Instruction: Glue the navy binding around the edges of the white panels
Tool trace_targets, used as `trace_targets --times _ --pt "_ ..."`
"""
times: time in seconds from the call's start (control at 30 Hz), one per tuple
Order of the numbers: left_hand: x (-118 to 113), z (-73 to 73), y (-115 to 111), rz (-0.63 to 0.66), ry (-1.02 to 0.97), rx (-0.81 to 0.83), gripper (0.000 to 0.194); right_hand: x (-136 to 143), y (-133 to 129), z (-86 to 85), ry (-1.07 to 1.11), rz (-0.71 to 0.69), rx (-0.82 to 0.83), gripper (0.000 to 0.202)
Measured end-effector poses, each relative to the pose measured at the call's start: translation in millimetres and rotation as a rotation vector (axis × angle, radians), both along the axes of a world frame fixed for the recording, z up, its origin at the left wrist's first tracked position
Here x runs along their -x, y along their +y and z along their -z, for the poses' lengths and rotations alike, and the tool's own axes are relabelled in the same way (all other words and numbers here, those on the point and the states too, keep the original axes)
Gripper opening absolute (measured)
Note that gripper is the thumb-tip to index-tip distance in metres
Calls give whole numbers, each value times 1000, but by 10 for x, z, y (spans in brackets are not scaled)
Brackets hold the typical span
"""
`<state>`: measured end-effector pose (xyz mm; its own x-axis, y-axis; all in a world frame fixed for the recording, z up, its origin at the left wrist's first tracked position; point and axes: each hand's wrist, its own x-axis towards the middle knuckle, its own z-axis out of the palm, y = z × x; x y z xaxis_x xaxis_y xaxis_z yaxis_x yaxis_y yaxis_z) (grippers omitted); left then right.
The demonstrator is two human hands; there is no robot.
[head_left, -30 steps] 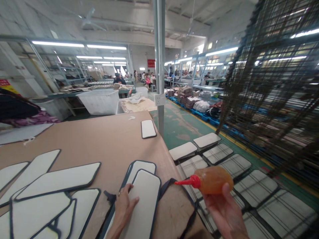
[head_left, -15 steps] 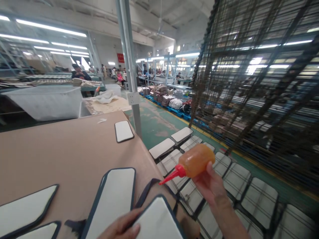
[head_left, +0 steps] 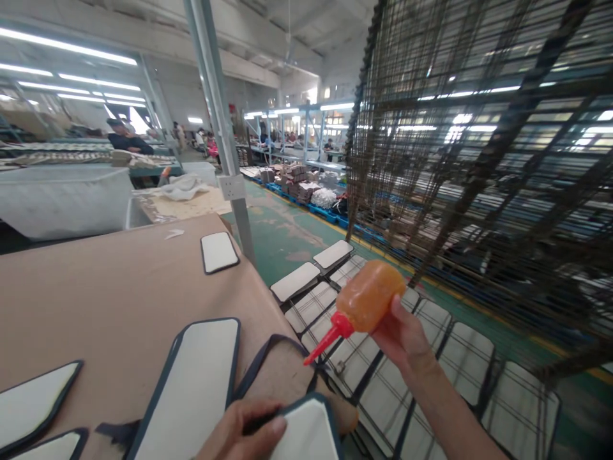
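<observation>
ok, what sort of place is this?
Looks like a factory workshop, though I can't tell for sure what it makes: dark-edged white panels on a brown worktable, piles of material on blue pallets, rows of tube lights overhead.

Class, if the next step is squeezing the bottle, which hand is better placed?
Probably the right hand: it holds the orange bottle, red nozzle tilted downward, while the left hand holds a white panel.
</observation>
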<state>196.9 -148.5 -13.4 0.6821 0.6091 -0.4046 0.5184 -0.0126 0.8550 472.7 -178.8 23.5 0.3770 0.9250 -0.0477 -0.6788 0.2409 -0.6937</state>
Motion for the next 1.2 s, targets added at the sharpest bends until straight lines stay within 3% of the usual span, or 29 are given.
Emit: trace_targets --times 0.07,0.17,0.3,0.43,0.77,1.2 --pt "-66 -76 65 15 2 -95 49 -40 -8 -53 -24 -31 -25 64" --pt "-105 -324 229 36 47 -230 34 -88 18 -116 -52 -99 -69 62" --pt "-50 -693 352 150 45 -198 28 -65 87 -145 -82 -226 -123 57" --pt "26 -885 335 247 36 -151 28 80 148 -164 -99 -335 -177 56" --pt "354 -1032 387 278 29 -118 29 480 293 -262 -79 -420 -170 56" --pt "639 -974 450 207 -39 -109 34 619 321 -300 -125 -367 -186 64"
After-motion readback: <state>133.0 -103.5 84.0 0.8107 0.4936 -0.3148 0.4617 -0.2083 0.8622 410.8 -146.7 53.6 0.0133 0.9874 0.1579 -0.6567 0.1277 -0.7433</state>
